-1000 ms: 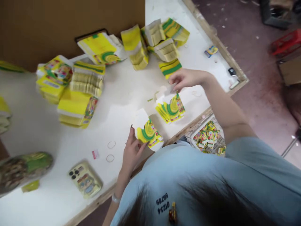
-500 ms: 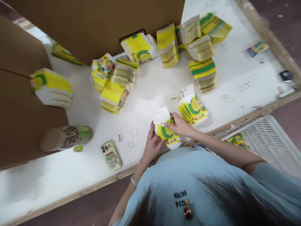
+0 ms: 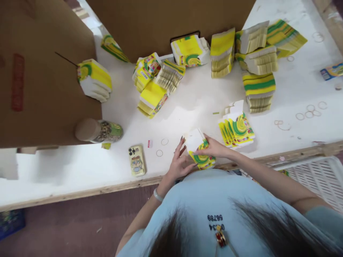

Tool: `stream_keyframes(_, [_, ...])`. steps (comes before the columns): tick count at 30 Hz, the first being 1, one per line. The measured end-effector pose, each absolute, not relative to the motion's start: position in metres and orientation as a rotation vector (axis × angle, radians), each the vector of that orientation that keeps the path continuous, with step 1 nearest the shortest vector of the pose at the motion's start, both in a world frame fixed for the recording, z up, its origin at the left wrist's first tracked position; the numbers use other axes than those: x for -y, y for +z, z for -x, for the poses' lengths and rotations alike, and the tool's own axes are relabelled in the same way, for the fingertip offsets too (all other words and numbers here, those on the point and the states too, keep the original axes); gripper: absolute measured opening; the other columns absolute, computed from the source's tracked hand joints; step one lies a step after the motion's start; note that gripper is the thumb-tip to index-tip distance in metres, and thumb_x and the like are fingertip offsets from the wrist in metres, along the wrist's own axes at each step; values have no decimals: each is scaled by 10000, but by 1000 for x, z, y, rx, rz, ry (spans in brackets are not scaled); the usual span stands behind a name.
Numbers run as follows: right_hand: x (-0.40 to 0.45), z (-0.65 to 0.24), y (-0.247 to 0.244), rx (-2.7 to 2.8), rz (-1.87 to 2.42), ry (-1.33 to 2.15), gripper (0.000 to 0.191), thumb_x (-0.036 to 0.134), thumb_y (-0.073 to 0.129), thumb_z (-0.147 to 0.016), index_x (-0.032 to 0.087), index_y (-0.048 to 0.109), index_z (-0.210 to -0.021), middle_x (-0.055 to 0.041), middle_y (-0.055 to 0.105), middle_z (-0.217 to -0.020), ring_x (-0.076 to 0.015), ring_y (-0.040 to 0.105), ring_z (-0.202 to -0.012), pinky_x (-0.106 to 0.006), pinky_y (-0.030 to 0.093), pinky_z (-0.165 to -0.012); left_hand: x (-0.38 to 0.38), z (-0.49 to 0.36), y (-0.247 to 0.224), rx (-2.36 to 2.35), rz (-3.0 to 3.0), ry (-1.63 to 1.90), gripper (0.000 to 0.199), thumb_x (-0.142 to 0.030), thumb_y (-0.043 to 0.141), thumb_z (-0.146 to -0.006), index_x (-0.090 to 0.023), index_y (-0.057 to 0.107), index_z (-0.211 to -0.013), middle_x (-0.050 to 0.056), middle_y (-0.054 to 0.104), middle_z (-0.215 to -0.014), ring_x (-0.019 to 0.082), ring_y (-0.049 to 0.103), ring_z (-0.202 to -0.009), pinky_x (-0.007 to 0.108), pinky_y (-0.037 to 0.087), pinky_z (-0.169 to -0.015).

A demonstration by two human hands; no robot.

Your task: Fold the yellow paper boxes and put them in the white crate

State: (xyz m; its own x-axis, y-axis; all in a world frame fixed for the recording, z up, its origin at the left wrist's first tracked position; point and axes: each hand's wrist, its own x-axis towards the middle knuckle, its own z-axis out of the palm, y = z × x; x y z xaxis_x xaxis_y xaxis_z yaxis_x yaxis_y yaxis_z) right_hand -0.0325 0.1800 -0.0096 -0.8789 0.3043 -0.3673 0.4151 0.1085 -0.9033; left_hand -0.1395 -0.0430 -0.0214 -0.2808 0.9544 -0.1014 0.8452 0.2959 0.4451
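Close to the table's front edge, a yellow and green carton [image 3: 203,160] with a white flap is held between both hands. My left hand [image 3: 180,164] is at its left side, fingers curved against it. From the right, my right hand [image 3: 213,147] grips the carton's side, thumb across its front. Just right of that hand lies a fanned pile of similar cartons [image 3: 237,130]. Further back stand banded stacks of flat cartons [image 3: 258,91] and a yellow stack [image 3: 152,96].
On the left are a phone [image 3: 137,160], a jar [image 3: 100,131] and a large brown cardboard box [image 3: 48,71]. Rubber bands [image 3: 309,111] lie at the right. A white plastic crate [image 3: 316,175] sits below the wooden table edge [image 3: 294,155].
The camera view has shifted, so the table's items appear further right. Both hands still hold the carton, and its white flap now faces up more broadly.
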Motion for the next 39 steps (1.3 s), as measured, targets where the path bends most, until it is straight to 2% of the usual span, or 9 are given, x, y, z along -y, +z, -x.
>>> stream_keyframes(3, [-180, 27, -1, -1899, -658, -2185, 670, 439, 907, -641, 193, 644, -1206, -86, 799, -1143, -255, 765, -987, -393, 647, -876, 44, 165, -8, -2205, -1812, 546, 271, -433, 732, -876, -196, 646, -778, 165, 438, -1643, 397, 257, -1604, 616, 400, -1251])
stream_keyframes(7, [-180, 21, 3, -1835, -675, -2254, 570, 414, 911, -637, 204, 688, -1118, -99, 813, -1126, -289, 778, -1000, -429, 646, -911, 27, 193, 19, -2261, -1953, 434, 169, -331, 602, -924, -238, 685, -810, 75, 609, -1516, 352, 397, -1545, 617, 374, -1243])
stream_keyframes(10, [-179, 14, 1, -1838, -770, -2235, 533, 444, 921, -613, 206, 703, -1036, -114, 821, -1079, -308, 787, -954, -455, 655, -884, 9, 196, 32, -2258, -1973, 266, 240, -288, 522, -949, -242, 717, -816, 80, 784, -1156, 315, 638, -1293, 570, 441, -1177])
stream_keyframes(13, [-179, 5, -4, -1871, -888, -2187, 553, 513, 934, -571, 206, 717, -976, -128, 825, -1017, -326, 790, -902, -479, 661, -853, -2, 187, 36, -2328, -1894, 185, 325, -261, 467, -975, -235, 738, -797, 69, 762, -805, 272, 706, -989, 526, 487, -1090])
stream_keyframes(16, [-181, -3, -6, -1926, -919, -2147, 579, 584, 927, -553, 218, 739, -961, -125, 826, -990, -342, 788, -933, -501, 652, -890, -7, 171, 37, -2440, -1741, 276, 310, -260, 469, -993, -221, 773, -1042, 87, 772, -847, 273, 694, -954, 497, 521, -948])
stream_keyframes(20, [-181, -10, -7, -1959, -887, -2121, 576, 608, 912, -575, 231, 758, -982, -102, 825, -879, -339, 788, -937, -514, 636, -935, -12, 147, 37, -2488, -1507, 536, 454, -215, 523, -968, -156, 626, -1406, 90, 793, -937, 254, 719, -926, 419, 556, -828])
stream_keyframes(30, [-179, -21, -11, -2027, -945, -2129, 695, 643, 905, -535, 211, 754, -1058, -87, 819, -837, -298, 793, -852, -467, 648, -878, -21, 122, 24, -2191, -671, 1534, 485, -170, 511, -947, -183, 644, -1413, 73, 792, -1102, 125, 714, -806, 254, 606, -751])
stream_keyframes(34, [-182, -25, -13, -2037, -952, -2108, 731, 627, 924, -509, 203, 752, -1078, -87, 817, -837, -289, 786, -800, -464, 654, -847, -27, 118, 20, -2119, -633, 1697, 407, -238, 534, -974, -179, 704, -1339, 112, 761, -1131, 137, 717, -844, 242, 608, -714])
stream_keyframes(39, [-182, -32, -20, -2097, -978, -2126, 765, 588, 934, -516, 197, 739, -1144, -87, 814, -847, -281, 776, -777, -450, 662, -794, -31, 121, 11, -2033, -496, 1727, 375, -221, 535, -974, -188, 726, -1295, 100, 755, -1145, 92, 735, -692, 221, 607, -676])
